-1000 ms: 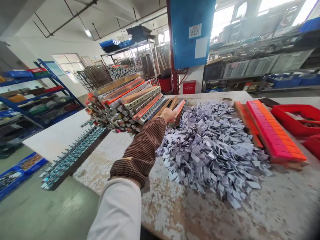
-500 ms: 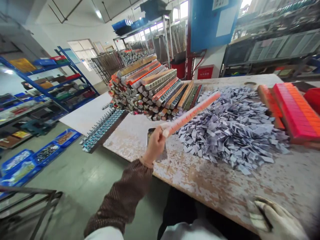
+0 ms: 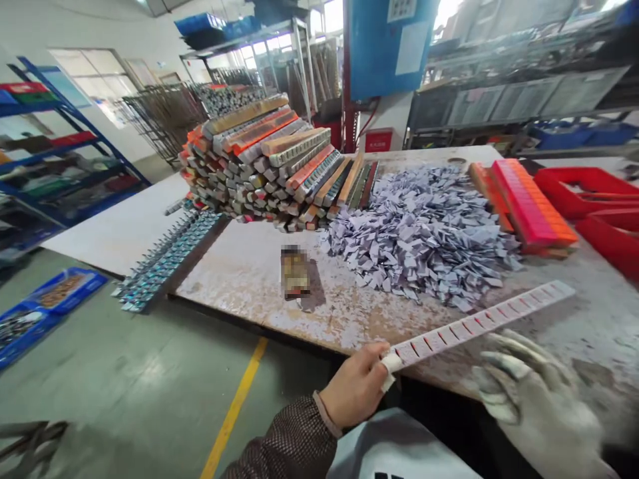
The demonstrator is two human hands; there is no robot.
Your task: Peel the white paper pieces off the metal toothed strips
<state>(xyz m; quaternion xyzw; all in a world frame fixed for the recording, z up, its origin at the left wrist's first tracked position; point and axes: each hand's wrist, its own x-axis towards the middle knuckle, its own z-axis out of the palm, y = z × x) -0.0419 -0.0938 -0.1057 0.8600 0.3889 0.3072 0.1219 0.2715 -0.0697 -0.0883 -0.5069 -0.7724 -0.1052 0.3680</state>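
My bare left hand [image 3: 357, 386] is closed round the near end of a long slotted bar [image 3: 464, 329]. A whitish face with evenly spaced cuts, reddish inside, is turned up. The bar slants up to the right over the table's front edge. Below its right half is my right hand [image 3: 542, 392] in a pale work glove, thumb and fingers apart and bent, slightly blurred, with nothing visible between them. Beyond the bar lies a heap of small grey-white flat pieces [image 3: 424, 233].
On the worn table [image 3: 239, 266] are a big stack of slotted bars [image 3: 259, 159], a pixelated object [image 3: 295, 273], a rack of metal pieces [image 3: 170, 259] and pink and orange blocks [image 3: 529, 199]. Red bins [image 3: 584, 189] are at the right; blue trays [image 3: 54, 293] sit at floor level, left.
My left hand has brought the bar from over the heap down and right, close to my body. Its whitish face now shows instead of the orange side. My right hand has risen towards it.
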